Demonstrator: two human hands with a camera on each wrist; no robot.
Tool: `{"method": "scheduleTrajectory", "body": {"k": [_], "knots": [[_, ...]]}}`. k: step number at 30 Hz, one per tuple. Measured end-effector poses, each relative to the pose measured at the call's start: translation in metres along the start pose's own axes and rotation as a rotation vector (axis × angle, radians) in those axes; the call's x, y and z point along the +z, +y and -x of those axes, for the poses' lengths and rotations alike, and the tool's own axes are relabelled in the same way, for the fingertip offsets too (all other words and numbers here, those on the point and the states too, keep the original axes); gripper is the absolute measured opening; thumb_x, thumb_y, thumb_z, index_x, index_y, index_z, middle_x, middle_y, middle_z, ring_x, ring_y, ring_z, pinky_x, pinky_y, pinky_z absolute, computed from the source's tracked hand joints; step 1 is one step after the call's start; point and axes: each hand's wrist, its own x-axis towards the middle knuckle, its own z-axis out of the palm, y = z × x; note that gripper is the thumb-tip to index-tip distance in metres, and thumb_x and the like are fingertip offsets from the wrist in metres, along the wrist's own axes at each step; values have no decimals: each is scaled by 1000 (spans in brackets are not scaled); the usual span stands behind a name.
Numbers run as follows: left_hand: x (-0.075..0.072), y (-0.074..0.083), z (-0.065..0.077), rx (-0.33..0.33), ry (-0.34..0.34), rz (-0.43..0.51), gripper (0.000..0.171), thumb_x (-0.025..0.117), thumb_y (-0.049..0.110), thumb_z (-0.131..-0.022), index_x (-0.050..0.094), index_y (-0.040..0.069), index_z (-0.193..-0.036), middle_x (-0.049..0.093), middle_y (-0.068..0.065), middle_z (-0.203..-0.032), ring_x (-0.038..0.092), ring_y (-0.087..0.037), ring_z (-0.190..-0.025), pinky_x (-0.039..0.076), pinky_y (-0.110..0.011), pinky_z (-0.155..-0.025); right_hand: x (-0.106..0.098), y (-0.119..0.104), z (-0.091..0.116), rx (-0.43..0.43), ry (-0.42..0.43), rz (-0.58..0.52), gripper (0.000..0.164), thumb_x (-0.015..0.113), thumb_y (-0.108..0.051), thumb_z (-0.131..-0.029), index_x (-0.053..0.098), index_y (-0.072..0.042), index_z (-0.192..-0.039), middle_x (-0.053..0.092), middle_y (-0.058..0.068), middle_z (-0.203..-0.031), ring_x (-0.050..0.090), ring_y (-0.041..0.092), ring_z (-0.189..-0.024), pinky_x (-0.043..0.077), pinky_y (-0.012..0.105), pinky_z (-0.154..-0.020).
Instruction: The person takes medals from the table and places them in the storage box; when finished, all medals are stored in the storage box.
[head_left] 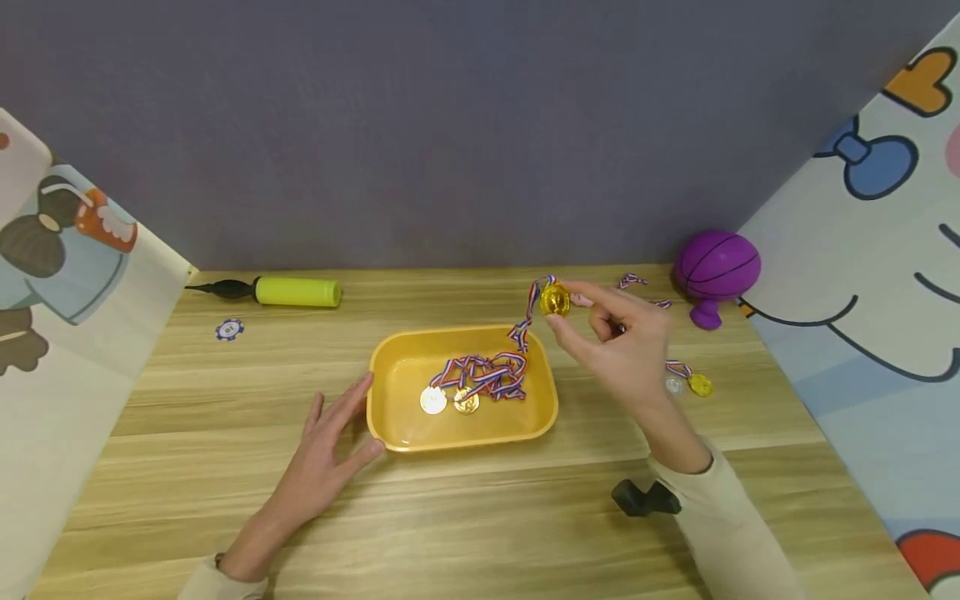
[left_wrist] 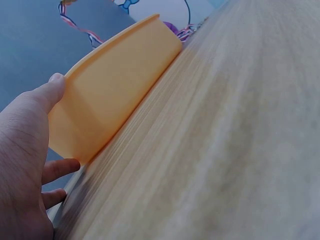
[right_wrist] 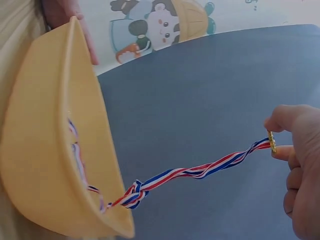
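Observation:
My right hand (head_left: 626,337) pinches a gold medal (head_left: 555,299) by its edges between thumb and forefinger, above the back right side of a yellow plastic basin (head_left: 390,337). A red, white and blue ribbon (right_wrist: 195,171) runs from this medal down over the basin's rim. Inside the basin lie a silver-looking medal (head_left: 432,400), another gold medal (head_left: 466,401) and a heap of tangled ribbons (head_left: 491,375). My left hand (head_left: 322,458) rests against the basin's left end, fingers fairly straight; in the left wrist view its thumb (left_wrist: 56,84) touches the rim.
Right of the basin lie a gold medal (head_left: 701,385) and a silver medal (head_left: 674,384), with more ribbon (head_left: 632,281) behind. A purple balloon (head_left: 717,267) stands in the back right corner. At back left are a yellow-green hand pump (head_left: 297,292) and a poker chip (head_left: 229,330).

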Motion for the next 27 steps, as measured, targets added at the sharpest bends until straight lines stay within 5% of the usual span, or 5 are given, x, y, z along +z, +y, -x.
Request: {"method": "scheduleTrajectory", "body": {"k": [2,9,18,27], "knots": [[0,0,0,0,0,0,90,81,26,-102,31,29,-177,49,-11,-172,40,-49,-158,-4,-71,-134,5,4,3,1,-18,12,30,92,-5,-79,87,-1,-109,38,-1,-55,30,5,-55,27,12,-56],[-1,1,0,-2,-3,-2,90,81,27,-102,31,29,-177,51,-11,-171,41,-49,-158,-4,-71,-135,18,17,24,15,-129,96,31,93,-9,-81,87,-4,-111,37,-5,-54,27,3,-53,19,17,-51],[-1,2,-1,-6,-10,-3,90,81,27,-102,31,29,-177,50,-13,-171,41,-50,-158,-4,-71,-134,26,29,48,50,-241,187,32,95,-15,-83,88,-8,-113,38,-10,-58,31,3,-55,24,21,-51],[-1,2,-1,-17,-17,-6,88,78,30,-104,30,30,-177,49,-12,-172,38,-50,-160,-4,-71,-134,34,33,66,15,-304,265,34,96,-21,-82,88,-7,-112,45,-2,-58,33,2,-56,29,23,-50]]}}
